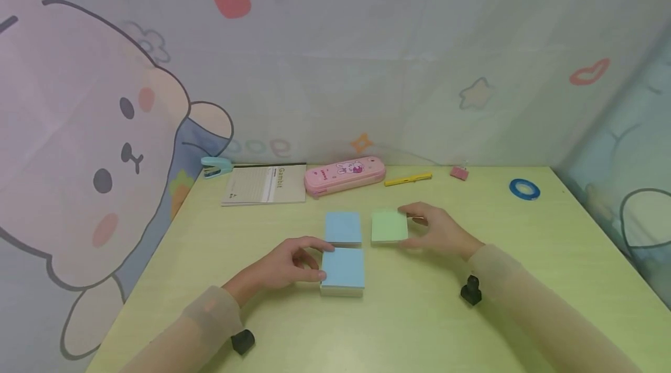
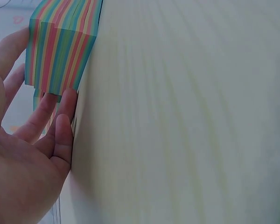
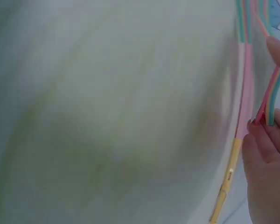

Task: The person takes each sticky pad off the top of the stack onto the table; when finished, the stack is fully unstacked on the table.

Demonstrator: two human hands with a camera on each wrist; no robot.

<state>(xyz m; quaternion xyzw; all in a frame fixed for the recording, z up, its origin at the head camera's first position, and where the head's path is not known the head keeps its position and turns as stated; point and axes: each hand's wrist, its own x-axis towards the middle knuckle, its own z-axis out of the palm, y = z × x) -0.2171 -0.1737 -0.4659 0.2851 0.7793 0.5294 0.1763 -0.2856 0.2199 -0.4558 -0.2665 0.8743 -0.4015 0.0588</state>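
Observation:
In the head view my left hand [image 1: 285, 263] grips the left edge of a thick blue-topped stack of sticky notes [image 1: 343, 268], thumb at the near corner and index finger at the far one. The left wrist view shows this stack's striped, many-coloured sides [image 2: 60, 51], with fingers against it. My right hand [image 1: 439, 233] pinches the right side of a green-topped sticky note stack [image 1: 389, 227] between thumb and fingers. From the right wrist it appears as a thin, slightly bent layered strip. A second blue-topped stack [image 1: 343, 227] lies just behind the first.
Along the back of the table [image 1: 419, 326] lie a light blue stapler [image 1: 216, 166], a notebook [image 1: 264, 185], a pink pencil case [image 1: 343, 176], a yellow pen [image 1: 408, 179] and a pink binder clip [image 1: 459, 172]. Blue tape [image 1: 525, 189] lies at the right. A printed cloth hangs behind.

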